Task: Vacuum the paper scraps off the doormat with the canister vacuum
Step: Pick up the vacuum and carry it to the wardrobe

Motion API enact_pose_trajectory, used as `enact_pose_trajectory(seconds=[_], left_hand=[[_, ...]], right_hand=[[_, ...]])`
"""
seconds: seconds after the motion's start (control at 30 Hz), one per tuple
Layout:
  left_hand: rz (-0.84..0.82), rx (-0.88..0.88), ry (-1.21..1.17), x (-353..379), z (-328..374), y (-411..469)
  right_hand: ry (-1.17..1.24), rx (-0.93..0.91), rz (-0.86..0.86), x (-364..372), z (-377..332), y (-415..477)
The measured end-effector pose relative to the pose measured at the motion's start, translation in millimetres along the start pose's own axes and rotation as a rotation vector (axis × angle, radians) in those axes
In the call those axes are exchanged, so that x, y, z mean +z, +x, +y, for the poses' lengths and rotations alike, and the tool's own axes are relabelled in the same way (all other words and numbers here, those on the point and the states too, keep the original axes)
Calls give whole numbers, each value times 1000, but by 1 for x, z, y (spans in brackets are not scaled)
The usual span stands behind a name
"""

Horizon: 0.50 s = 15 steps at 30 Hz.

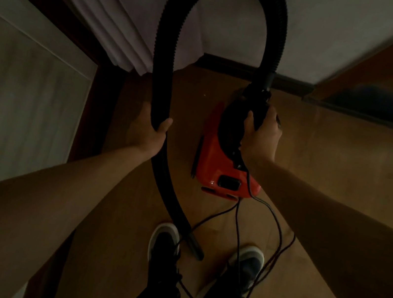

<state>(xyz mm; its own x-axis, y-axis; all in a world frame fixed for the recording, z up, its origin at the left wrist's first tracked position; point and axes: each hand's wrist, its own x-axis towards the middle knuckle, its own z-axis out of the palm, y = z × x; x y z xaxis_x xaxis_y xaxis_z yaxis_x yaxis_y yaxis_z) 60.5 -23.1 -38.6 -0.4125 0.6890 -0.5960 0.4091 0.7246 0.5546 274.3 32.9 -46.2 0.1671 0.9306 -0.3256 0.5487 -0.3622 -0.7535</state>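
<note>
Cord (239,221) trails past the shoes (166,237), nozzle (195,249) hanging beside them; farther out the left hand (150,129) grips the black hose (167,47) and the right hand (261,136) clasps the red canister vacuum (214,162) by its top handle. I judge this the fetching stage, since no doormat or scraps show, so next it must be brought to the mat.

Quick count from what I can see: one red canister vacuum (214,175), one black hose (166,52), one thin power cord (240,223) I think, two hands (left hand (150,132), right hand (261,136)), two shoes (166,240).
</note>
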Motion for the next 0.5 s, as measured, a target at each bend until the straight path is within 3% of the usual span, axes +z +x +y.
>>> enact_pose_trajectory(seconds=[0.5], left_hand=[[26, -43, -46, 46, -24, 44]], right_hand=[[-40, 1, -9, 27, 34, 29]])
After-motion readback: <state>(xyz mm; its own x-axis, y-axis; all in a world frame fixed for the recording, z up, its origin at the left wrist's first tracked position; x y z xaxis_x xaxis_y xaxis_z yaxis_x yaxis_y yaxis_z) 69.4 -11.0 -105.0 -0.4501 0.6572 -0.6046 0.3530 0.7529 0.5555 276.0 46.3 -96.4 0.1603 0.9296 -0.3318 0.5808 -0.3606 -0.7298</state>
